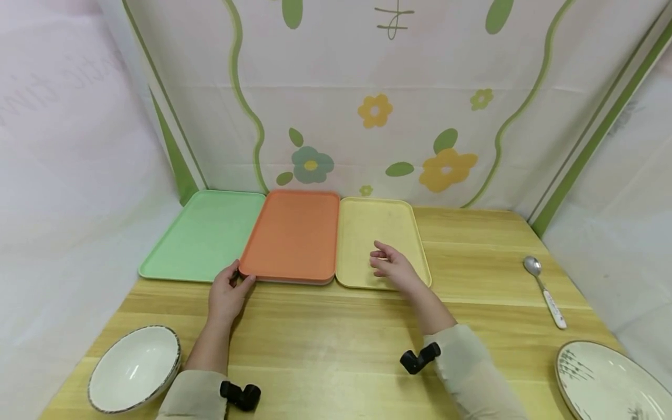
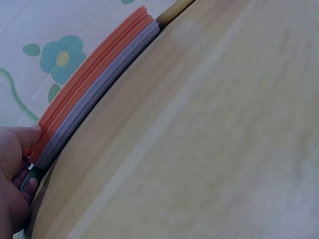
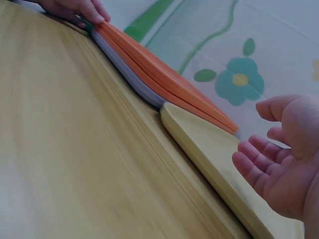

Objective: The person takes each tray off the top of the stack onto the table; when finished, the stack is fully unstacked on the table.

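Note:
My left hand (image 1: 227, 298) grips the near left corner of the orange tray (image 1: 294, 233), its thumb (image 2: 25, 135) at the rim and the other fingers at the corner's side. Seen from the side in the left wrist view, orange layers lie stacked over a greyish-purple tray (image 2: 94, 94). To the left lies a green tray (image 1: 207, 233), close by the same hand. My right hand (image 1: 396, 269) hovers over the near part of a yellow tray (image 1: 375, 224), fingers loosely bent and holding nothing.
A white bowl (image 1: 135, 368) stands at the near left, beside the left forearm. On the right lie a spoon (image 1: 543, 290) and, nearer, a patterned oval plate (image 1: 611, 382). A flowered cloth (image 1: 336, 134) hangs behind the wooden table (image 1: 325, 350).

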Available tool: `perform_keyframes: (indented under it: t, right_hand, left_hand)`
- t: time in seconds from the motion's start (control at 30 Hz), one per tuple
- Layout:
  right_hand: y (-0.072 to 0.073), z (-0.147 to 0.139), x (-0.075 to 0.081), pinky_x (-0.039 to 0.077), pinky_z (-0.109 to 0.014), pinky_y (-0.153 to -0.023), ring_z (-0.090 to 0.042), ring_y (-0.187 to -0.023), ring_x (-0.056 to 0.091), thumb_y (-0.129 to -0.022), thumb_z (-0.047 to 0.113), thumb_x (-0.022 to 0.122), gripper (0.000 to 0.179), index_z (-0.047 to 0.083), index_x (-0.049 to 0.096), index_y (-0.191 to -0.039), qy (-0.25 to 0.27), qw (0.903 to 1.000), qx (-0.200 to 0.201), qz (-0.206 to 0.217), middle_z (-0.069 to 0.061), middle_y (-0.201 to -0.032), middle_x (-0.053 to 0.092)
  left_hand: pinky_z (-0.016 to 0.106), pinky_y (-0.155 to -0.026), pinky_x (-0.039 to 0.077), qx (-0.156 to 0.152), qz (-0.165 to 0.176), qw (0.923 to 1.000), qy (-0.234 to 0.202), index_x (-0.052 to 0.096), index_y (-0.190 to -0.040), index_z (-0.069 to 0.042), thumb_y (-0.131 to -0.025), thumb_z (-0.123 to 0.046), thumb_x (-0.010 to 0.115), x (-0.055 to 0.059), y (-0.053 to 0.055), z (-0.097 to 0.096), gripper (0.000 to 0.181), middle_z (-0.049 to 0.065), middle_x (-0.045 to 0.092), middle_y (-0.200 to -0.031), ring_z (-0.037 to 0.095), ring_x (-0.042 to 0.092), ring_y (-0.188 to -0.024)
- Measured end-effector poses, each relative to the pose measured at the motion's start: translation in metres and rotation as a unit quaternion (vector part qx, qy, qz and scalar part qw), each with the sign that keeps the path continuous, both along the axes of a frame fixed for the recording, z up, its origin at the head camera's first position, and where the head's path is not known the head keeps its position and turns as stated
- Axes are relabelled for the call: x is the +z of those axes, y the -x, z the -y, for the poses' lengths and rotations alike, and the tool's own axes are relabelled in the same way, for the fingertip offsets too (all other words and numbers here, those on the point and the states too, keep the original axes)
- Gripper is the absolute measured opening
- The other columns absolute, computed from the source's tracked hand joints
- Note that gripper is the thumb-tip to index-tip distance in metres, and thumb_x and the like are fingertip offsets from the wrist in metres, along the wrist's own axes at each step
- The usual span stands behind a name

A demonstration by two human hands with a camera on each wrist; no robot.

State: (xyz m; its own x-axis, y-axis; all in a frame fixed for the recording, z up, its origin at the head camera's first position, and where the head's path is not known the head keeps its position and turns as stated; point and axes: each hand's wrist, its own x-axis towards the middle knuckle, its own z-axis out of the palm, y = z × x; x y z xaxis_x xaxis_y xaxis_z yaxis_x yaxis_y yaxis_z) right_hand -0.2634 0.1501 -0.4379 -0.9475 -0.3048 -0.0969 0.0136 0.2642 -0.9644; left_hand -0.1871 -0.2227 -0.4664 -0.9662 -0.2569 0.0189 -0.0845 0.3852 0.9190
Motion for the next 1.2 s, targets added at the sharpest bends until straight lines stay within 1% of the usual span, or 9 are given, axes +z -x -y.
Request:
perform_keyframes:
  t: [0.27,0.47,0.57,0.7,0.77,0.93,1.03,1.1,1.2]
  right_hand:
    - [0.001,0.044,0.002,0.055,-0.039,-0.091,-0.035,-0.122,0.055,-0.1,0.014,0.055,0.057,-0.002,0.034,-0.15,-0.022,0.9997,-0.008,-0.012,-0.026,-0.139,0.049]
    - [-0.001,0.069,0.003,0.055,-0.034,-0.085,-0.033,-0.118,0.057,-0.099,0.017,0.058,0.058,-0.001,0.037,-0.149,-0.03,0.9995,-0.01,-0.005,-0.023,-0.137,0.052]
    - [-0.002,0.075,0.001,0.055,-0.031,-0.08,-0.03,-0.115,0.059,-0.099,0.021,0.058,0.058,0.0,0.038,-0.149,-0.051,0.9986,-0.012,0.0,-0.021,-0.135,0.054]
    - [-0.002,0.081,-0.002,0.054,-0.03,-0.079,-0.028,-0.112,0.059,-0.099,0.024,0.058,0.057,0.0,0.04,-0.148,-0.079,0.9968,-0.011,0.007,-0.018,-0.133,0.056]
    - [-0.003,0.083,-0.004,0.054,-0.032,-0.082,-0.028,-0.113,0.058,-0.099,0.024,0.058,0.057,0.0,0.041,-0.147,-0.087,0.9961,-0.011,0.007,-0.018,-0.131,0.056]
    - [-0.003,0.088,-0.005,0.05,-0.042,-0.097,-0.032,-0.119,0.056,-0.099,0.021,0.058,0.056,-0.004,0.041,-0.147,-0.091,0.9957,-0.015,-0.008,-0.02,-0.128,0.059]
    - [-0.003,0.091,-0.005,0.049,-0.044,-0.101,-0.033,-0.122,0.056,-0.098,0.019,0.058,0.057,-0.005,0.04,-0.146,-0.089,0.9957,-0.019,-0.017,-0.02,-0.129,0.06]
    - [-0.004,0.092,-0.005,0.051,-0.041,-0.098,-0.032,-0.12,0.057,-0.098,0.019,0.059,0.057,-0.005,0.041,-0.146,-0.085,0.9959,-0.026,-0.019,-0.019,-0.129,0.061]
    - [-0.005,0.094,-0.005,0.054,-0.033,-0.085,-0.027,-0.11,0.06,-0.097,0.018,0.06,0.056,-0.004,0.042,-0.145,-0.056,0.9976,-0.038,-0.008,-0.018,-0.127,0.06]
  left_hand:
    - [0.053,-0.116,0.031,0.001,0.003,1.0,0.001,0.029,-0.151,0.005,-0.098,-0.017,0.06,0.001,-0.001,0.0,0.065,0.024,0.029,-0.157,0.038,0.029,-0.145]
    - [0.053,-0.116,0.031,0.002,0.003,1.0,0.003,0.029,-0.151,0.005,-0.098,-0.016,0.06,0.001,-0.001,0.0,0.065,0.025,0.03,-0.157,0.038,0.029,-0.145]
    - [0.053,-0.116,0.031,0.003,0.004,1.0,0.002,0.029,-0.151,0.005,-0.098,-0.016,0.06,0.002,-0.001,0.0,0.064,0.025,0.03,-0.157,0.038,0.029,-0.145]
    - [0.053,-0.117,0.03,0.0,0.007,1.0,-0.001,0.029,-0.151,0.005,-0.099,-0.016,0.059,0.002,-0.002,-0.001,0.065,0.024,0.029,-0.157,0.038,0.028,-0.146]
    - [0.053,-0.117,0.03,-0.002,0.008,1.0,-0.003,0.028,-0.151,0.005,-0.099,-0.016,0.059,0.001,-0.001,-0.001,0.065,0.024,0.029,-0.157,0.038,0.027,-0.146]
    - [0.053,-0.118,0.029,-0.005,0.004,1.0,-0.006,0.028,-0.151,0.006,-0.099,-0.016,0.059,0.0,-0.001,-0.001,0.065,0.025,0.028,-0.157,0.038,0.027,-0.146]
    - [0.053,-0.118,0.029,-0.005,0.003,1.0,-0.007,0.028,-0.151,0.006,-0.099,-0.016,0.059,0.0,-0.001,0.0,0.065,0.025,0.028,-0.158,0.039,0.026,-0.146]
    - [0.053,-0.118,0.029,-0.005,0.004,0.9999,-0.008,0.028,-0.151,0.005,-0.099,-0.016,0.059,0.0,-0.001,0.0,0.065,0.024,0.028,-0.158,0.038,0.026,-0.147]
    - [0.052,-0.118,0.029,-0.003,0.006,0.9999,-0.008,0.028,-0.151,0.005,-0.099,-0.017,0.059,0.0,-0.002,0.0,0.065,0.024,0.028,-0.158,0.038,0.025,-0.147]
